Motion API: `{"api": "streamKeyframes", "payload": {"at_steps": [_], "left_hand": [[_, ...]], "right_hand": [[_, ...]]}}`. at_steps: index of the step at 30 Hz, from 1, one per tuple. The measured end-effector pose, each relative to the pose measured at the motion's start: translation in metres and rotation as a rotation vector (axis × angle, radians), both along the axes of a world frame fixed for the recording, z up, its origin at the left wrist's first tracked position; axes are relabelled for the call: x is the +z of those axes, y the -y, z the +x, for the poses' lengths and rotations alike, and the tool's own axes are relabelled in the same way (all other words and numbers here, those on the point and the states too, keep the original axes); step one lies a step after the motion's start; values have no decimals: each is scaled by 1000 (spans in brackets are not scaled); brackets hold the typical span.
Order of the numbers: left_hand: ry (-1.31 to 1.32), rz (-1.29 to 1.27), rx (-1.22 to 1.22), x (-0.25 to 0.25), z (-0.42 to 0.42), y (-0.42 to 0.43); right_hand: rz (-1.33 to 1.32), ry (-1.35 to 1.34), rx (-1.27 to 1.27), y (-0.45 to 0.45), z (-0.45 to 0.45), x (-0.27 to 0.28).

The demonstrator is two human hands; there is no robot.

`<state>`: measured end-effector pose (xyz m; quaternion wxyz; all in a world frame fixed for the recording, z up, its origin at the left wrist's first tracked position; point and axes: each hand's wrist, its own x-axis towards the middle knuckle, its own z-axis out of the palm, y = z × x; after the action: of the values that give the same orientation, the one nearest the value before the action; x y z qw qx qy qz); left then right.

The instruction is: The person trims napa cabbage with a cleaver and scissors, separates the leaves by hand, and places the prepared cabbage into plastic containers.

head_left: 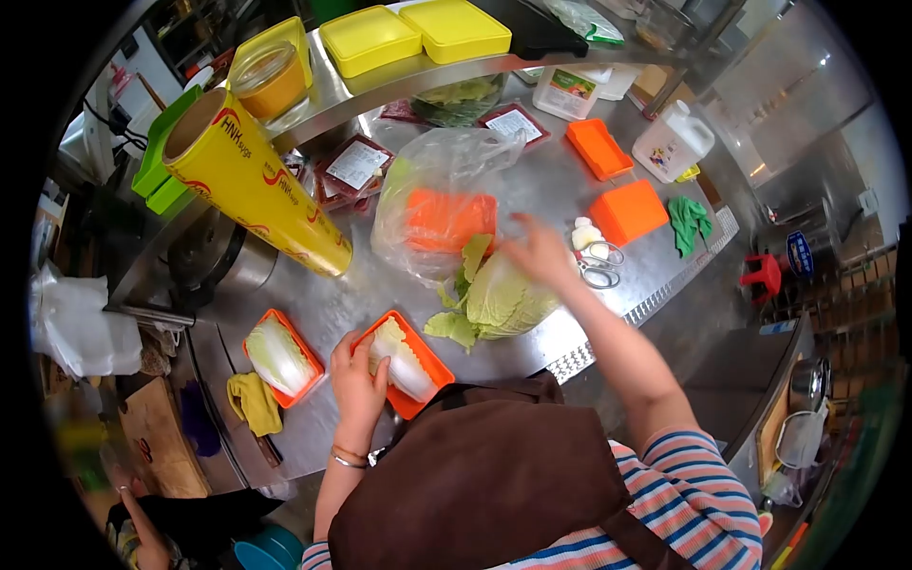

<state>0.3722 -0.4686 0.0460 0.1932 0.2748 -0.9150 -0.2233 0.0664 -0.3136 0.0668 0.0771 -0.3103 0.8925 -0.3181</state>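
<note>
My left hand (359, 382) rests at the left edge of an orange tray (432, 369), its fingers on a piece of cabbage (401, 361) lying inside. Over the large cabbage (508, 294) reaches my right hand (537, 249), slightly blurred, fingers apart, nothing visible in it. Behind that cabbage, a clear plastic bag (404, 171) covers an orange container (446, 220). A second orange tray (309, 353) with a cabbage piece (277, 356) sits to the left. Scissors (600, 266) lie right of my right hand.
A yellow film roll (256, 190) stands at the left. Yellow lidded boxes (370, 40) sit on the raised shelf (380, 85). Orange containers (629, 211), a green cloth (688, 225) and a white jug (673, 142) are at the right. A yellow cloth (254, 403) and knife (269, 450) lie left; another person's arm (142, 522) shows lower left.
</note>
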Motion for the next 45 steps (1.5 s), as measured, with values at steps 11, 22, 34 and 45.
{"api": "streamKeyframes", "payload": {"at_steps": [11,22,34,45], "left_hand": [[-66,171,115,1,25,-22],[-723,1375,184,33,20,-32],[-426,1117,203,-37,4,-20],[-73,-57,-145,-12,-18,-2]], "right_hand": [[62,764,-17,-2,-96,-5],[-435,1191,263,-8,59,46],[73,824,506,4,139,-54],[3,232,682,-1,136,-76]]}}
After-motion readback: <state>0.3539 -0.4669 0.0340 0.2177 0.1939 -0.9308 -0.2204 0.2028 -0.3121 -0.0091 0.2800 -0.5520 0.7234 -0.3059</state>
